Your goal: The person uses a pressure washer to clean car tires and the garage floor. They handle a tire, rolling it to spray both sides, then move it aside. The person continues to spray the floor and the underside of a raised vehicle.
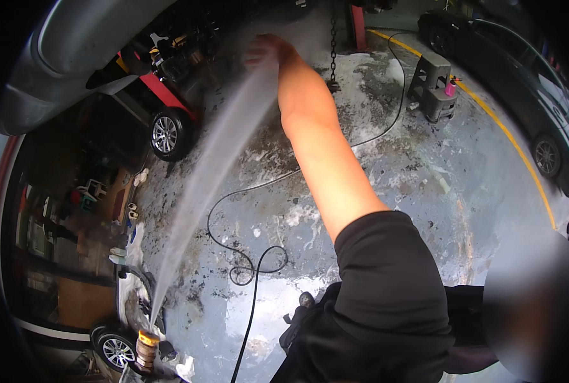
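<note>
My right arm, in a short black sleeve, stretches away across the picture from the lower right. At its far end my right hand (268,54) is inside mist and smeared, so its fingers cannot be made out. A narrow white water jet (211,172) widens from an orange-topped spray nozzle (147,338) at the lower left up to that hand. Whatever grips the nozzle is hidden beyond the lower rim. My left hand does not show. Below, a thin black hose (254,300) lies looped on the wet grey floor (361,255).
Silver-rimmed wheels (167,134) stand at the left, near a red lift arm (163,91). A chain (333,48) hangs at the far middle. Right of it are a grey step stool (434,76) with a pink bottle (450,87), a yellow floor line (508,134) and a dark car (514,70).
</note>
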Available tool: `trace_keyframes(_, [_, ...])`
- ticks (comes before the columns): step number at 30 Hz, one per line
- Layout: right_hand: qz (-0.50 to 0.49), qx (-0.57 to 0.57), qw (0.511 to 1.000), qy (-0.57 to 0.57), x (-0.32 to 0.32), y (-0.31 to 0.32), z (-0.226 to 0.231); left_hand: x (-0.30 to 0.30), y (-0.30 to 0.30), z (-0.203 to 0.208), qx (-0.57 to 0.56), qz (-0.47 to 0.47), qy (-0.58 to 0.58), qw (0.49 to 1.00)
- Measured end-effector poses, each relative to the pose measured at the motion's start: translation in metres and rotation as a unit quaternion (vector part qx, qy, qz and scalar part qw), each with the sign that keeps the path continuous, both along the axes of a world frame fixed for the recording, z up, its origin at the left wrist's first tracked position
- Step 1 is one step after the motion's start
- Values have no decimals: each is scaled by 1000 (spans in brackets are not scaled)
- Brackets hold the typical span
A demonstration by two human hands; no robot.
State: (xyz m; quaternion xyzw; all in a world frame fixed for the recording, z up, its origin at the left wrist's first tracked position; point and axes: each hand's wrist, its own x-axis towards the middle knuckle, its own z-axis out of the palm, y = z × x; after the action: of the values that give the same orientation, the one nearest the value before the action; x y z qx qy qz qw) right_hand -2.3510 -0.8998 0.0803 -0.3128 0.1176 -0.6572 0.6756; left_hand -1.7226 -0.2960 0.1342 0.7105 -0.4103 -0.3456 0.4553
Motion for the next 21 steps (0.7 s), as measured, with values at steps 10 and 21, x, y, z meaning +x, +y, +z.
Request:
trace_keyframes(10, [-259, 41, 939, 224, 43, 108, -23, -57, -44, -28, -116, -101, -41, 987])
trace_keyframes(21, [-174, -62, 933, 308, 247, 366, -101, -213, -188, -112, -159, -123, -66, 977])
